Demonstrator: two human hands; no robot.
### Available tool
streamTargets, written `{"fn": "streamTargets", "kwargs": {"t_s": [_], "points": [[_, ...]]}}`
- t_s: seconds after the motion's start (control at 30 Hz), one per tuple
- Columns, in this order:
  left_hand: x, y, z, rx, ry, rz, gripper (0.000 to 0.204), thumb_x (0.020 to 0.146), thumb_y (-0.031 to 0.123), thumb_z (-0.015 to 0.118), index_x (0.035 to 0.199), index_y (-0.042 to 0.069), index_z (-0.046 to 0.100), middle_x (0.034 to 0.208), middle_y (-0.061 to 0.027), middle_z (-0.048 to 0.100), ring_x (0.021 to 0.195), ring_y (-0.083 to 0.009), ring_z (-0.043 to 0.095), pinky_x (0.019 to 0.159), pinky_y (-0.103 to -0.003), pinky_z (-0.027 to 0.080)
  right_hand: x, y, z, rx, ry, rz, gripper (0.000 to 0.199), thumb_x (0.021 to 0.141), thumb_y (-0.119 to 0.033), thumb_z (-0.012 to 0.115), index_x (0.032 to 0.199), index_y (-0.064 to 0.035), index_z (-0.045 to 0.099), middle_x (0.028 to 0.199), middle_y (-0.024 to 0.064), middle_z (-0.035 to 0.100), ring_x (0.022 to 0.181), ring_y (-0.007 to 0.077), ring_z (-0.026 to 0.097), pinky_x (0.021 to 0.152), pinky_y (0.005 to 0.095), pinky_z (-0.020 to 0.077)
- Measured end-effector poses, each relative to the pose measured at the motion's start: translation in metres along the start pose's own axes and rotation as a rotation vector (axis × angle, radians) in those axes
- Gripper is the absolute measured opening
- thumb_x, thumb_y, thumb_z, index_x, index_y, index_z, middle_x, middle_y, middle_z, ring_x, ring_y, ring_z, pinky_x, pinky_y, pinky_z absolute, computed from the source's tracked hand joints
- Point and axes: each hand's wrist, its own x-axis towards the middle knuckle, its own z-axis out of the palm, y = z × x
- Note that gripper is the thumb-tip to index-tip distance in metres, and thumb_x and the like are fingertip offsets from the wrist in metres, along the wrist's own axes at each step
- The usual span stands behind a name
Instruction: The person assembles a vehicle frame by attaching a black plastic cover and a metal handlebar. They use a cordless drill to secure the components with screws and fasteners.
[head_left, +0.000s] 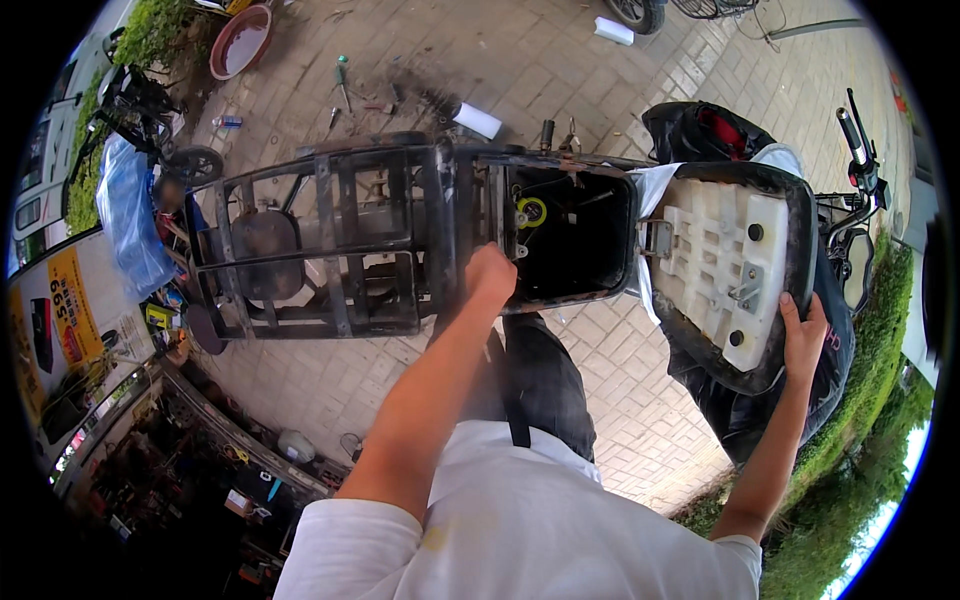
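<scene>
My right hand (803, 335) grips the edge of a scooter seat (765, 225) that is tipped up on its hinge, its pale plastic underside facing me. The thumb lies over the black rim. My left hand (490, 275) is closed at the near left corner of the black storage box (585, 275); what its fingers hold, if anything, is hidden. Inside the box's left side sits a round yellow-green thing (531, 211). Left of that hand, a black metal rear rack (330, 243) reaches out over the back of the scooter.
A screwdriver (343, 82), a white carton-like block (477, 121) and dark debris lie on the paving beyond the scooter. A reddish basin (241, 42) stands at far left. The handlebar (853, 135) is at right, a tool-filled cart (190, 470) at lower left.
</scene>
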Motion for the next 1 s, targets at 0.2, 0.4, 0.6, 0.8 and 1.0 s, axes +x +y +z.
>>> {"fn": "streamTargets", "kwargs": {"t_s": [0.2,0.4,0.6,0.8,1.0], "points": [[0.000,0.008,-0.006,-0.045,0.075,-0.109,0.020,0.084,0.016,0.055,0.096,0.003,0.064,0.098,-0.0236,0.065,0.096,-0.0429,0.061,0.081,-0.047,0.051,-0.008,-0.004,0.002,0.068,-0.013,-0.004,0.032,0.087,-0.025,0.068,0.100,0.0032,0.061,0.088,0.0038,0.064,0.080,0.0101,0.054,0.075,0.0252,0.0436],[0.003,0.003,0.003,-0.107,0.159,-0.192,0.024,0.083,0.016,0.055,0.102,0.004,0.063,0.100,-0.0216,0.066,0.096,-0.0389,0.063,0.081,-0.046,0.050,-0.009,-0.008,0.001,0.051,-0.028,0.025,0.033,0.086,-0.025,0.070,0.101,0.0030,0.061,0.086,0.0034,0.064,0.079,0.0094,0.054,0.075,0.0238,0.0434],[0.011,-0.005,0.019,-0.119,0.249,-0.142,0.023,0.086,0.015,0.052,0.103,0.004,0.063,0.093,-0.0212,0.066,0.089,-0.0403,0.063,0.077,-0.046,0.049,-0.009,-0.003,0.002,0.099,-0.020,0.039,0.034,0.086,-0.023,0.070,0.104,0.0041,0.061,0.089,0.0043,0.064,0.080,0.0095,0.055,0.075,0.0243,0.0447],[0.006,-0.011,0.014,-0.155,0.197,-0.071,0.023,0.086,0.016,0.053,0.103,0.002,0.062,0.100,-0.0219,0.065,0.096,-0.0429,0.060,0.080,-0.044,0.048,-0.018,-0.002,0.012,0.088,0.040,-0.045,0.035,0.083,-0.023,0.072,0.101,0.0051,0.062,0.086,0.0067,0.065,0.077,0.0101,0.057,0.072,0.0253,0.0459],[0.043,-0.051,0.049,-0.563,0.267,-0.218,0.029,0.090,0.019,0.052,0.108,-0.001,0.060,0.103,-0.0209,0.065,0.097,-0.0360,0.061,0.082,-0.039,0.047,0.006,0.028,-0.006,0.120,-0.005,0.118,0.039,0.086,-0.030,0.069,0.104,0.0034,0.061,0.087,0.0066,0.065,0.078,0.0113,0.057,0.073,0.0256,0.0454]]}}
